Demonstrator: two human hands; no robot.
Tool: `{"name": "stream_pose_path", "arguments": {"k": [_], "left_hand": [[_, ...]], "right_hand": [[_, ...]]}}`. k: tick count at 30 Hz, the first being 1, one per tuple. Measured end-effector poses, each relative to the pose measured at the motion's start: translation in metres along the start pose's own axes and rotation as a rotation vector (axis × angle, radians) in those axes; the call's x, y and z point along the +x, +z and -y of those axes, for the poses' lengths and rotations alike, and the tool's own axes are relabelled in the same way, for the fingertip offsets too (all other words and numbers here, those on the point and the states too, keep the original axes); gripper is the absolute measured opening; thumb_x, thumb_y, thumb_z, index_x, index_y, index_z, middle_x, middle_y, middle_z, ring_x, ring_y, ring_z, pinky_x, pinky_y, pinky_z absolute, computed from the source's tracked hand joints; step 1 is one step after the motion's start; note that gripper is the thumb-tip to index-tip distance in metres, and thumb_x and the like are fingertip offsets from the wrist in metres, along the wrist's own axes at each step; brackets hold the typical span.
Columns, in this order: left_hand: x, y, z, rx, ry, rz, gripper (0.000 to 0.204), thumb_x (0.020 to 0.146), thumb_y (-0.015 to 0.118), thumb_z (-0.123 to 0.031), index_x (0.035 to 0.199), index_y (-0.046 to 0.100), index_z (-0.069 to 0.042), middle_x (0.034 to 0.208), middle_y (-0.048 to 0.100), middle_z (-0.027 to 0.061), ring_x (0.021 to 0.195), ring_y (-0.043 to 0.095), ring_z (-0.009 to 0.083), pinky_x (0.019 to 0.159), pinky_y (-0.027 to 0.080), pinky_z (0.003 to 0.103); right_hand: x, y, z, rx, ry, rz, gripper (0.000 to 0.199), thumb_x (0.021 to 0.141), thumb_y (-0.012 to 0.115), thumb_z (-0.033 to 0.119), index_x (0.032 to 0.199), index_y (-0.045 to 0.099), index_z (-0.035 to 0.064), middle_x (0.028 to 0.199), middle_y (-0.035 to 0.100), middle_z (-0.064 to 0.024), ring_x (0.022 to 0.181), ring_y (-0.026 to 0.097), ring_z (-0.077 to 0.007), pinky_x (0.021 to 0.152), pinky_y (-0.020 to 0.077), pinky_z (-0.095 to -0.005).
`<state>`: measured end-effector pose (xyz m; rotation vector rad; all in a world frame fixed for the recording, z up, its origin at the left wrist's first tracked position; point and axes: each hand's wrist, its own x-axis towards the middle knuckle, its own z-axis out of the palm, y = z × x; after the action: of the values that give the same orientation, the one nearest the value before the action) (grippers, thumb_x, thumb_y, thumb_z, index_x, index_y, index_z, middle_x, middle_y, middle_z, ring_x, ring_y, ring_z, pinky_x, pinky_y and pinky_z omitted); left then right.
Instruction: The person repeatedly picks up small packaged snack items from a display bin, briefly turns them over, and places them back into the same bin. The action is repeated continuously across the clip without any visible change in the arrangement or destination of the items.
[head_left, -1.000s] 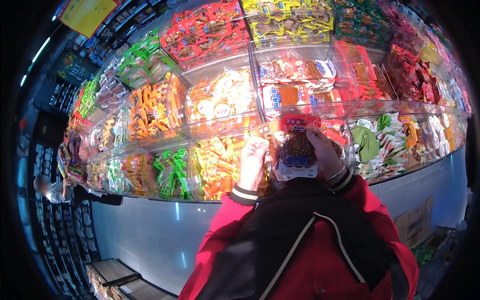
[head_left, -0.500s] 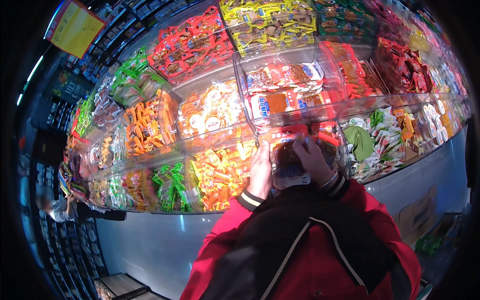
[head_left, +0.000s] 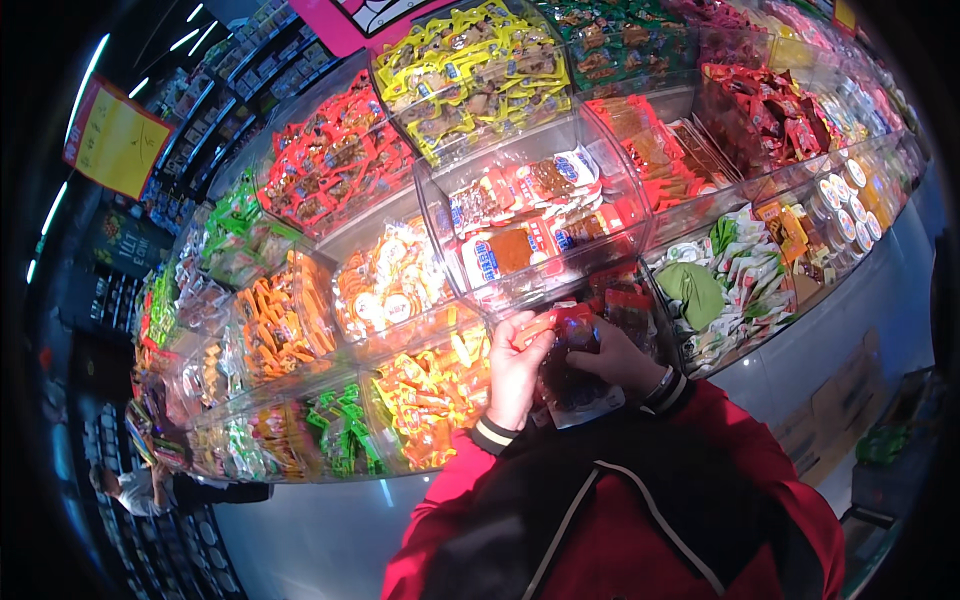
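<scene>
Between my hands is a snack packet, clear with dark brown contents and a red top, upright over the front row of bins. My left hand pinches its upper left corner with closed fingers and thumb. From the right, my right hand grips the packet's upper right side, its thumb lying across the front. Behind the packet, a bin of similar dark and red packets is partly covered by my right hand. Farther back, a clear bin holds red and white packets with brown contents.
Yellow-orange snack packets fill the bin at my left; white and green packets fill the one at right, with a green leaf-shaped piece on them. Clear bin walls divide the tiers. A person stands far left. A yellow sign hangs upper left.
The view has shifted, so the bins sit farther left. My left hand has moved onto the packet's top corner, its fingers now bent in a pinch. The right hand still grips the packet.
</scene>
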<state>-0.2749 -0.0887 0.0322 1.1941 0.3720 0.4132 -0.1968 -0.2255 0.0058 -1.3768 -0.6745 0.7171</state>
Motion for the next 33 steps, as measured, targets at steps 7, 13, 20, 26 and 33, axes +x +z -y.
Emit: {"name": "stream_pose_path", "arguments": {"k": [7, 13, 20, 26, 33], "left_hand": [[0.012, 0.003, -0.021, -0.04, 0.026, -0.136, 0.018, 0.079, 0.058, 0.007, 0.095, 0.055, 0.0, 0.085, 0.06, 0.0053, 0.075, 0.057, 0.0101, 0.069, 0.048, 0.021], [0.041, 0.02, -0.038, -0.05, 0.166, -0.074, 0.014, 0.08, 0.059, 0.004, 0.092, 0.054, -0.003, 0.084, 0.056, 0.0008, 0.075, 0.053, 0.0072, 0.068, 0.045, 0.021], [0.127, 0.009, -0.078, 0.427, 0.184, 0.123, 0.015, 0.09, 0.048, -0.016, 0.089, 0.057, -0.005, 0.085, 0.058, 0.0055, 0.075, 0.058, 0.0157, 0.067, 0.047, 0.028], [0.167, -0.003, -0.046, 1.746, 0.07, 0.51, 0.029, 0.076, 0.059, -0.018, 0.105, 0.061, -0.017, 0.097, 0.056, 0.0151, 0.095, 0.053, 0.0327, 0.083, 0.044, 0.039], [0.171, -0.012, -0.029, 1.702, 0.042, 0.418, 0.034, 0.084, 0.051, -0.023, 0.117, 0.053, -0.014, 0.106, 0.052, 0.0204, 0.102, 0.052, 0.0364, 0.084, 0.043, 0.041]], "right_hand": [[-0.016, -0.014, 0.0, 0.196, 0.215, 0.119, 0.063, 0.077, 0.062, 0.005, 0.132, 0.031, 0.0027, 0.12, 0.049, -0.0102, 0.108, 0.048, -0.0174, 0.093, 0.0387, -0.0312], [0.037, -0.047, 0.066, -0.21, -0.002, 0.193, 0.057, 0.075, 0.064, 0.005, 0.125, 0.038, 0.0005, 0.112, 0.053, -0.008, 0.101, 0.051, -0.0139, 0.088, 0.0421, -0.0296], [0.11, -0.106, 0.155, -0.024, -0.135, 0.319, 0.052, 0.077, 0.062, 0.005, 0.123, 0.039, -0.002, 0.115, 0.055, -0.0106, 0.107, 0.052, -0.017, 0.092, 0.0415, -0.0328], [0.193, -0.129, 0.164, -0.881, -0.015, 0.545, 0.041, 0.07, 0.065, 0.002, 0.108, 0.052, 0.0011, 0.09, 0.055, -0.0005, 0.078, 0.048, -0.0113, 0.07, 0.041, -0.027], [0.254, -0.128, 0.099, -1.251, 0.405, 1.005, 0.042, 0.066, 0.072, 0.015, 0.102, 0.055, 0.0034, 0.09, 0.06, -0.0051, 0.082, 0.053, -0.016, 0.071, 0.0447, -0.0309]]}}
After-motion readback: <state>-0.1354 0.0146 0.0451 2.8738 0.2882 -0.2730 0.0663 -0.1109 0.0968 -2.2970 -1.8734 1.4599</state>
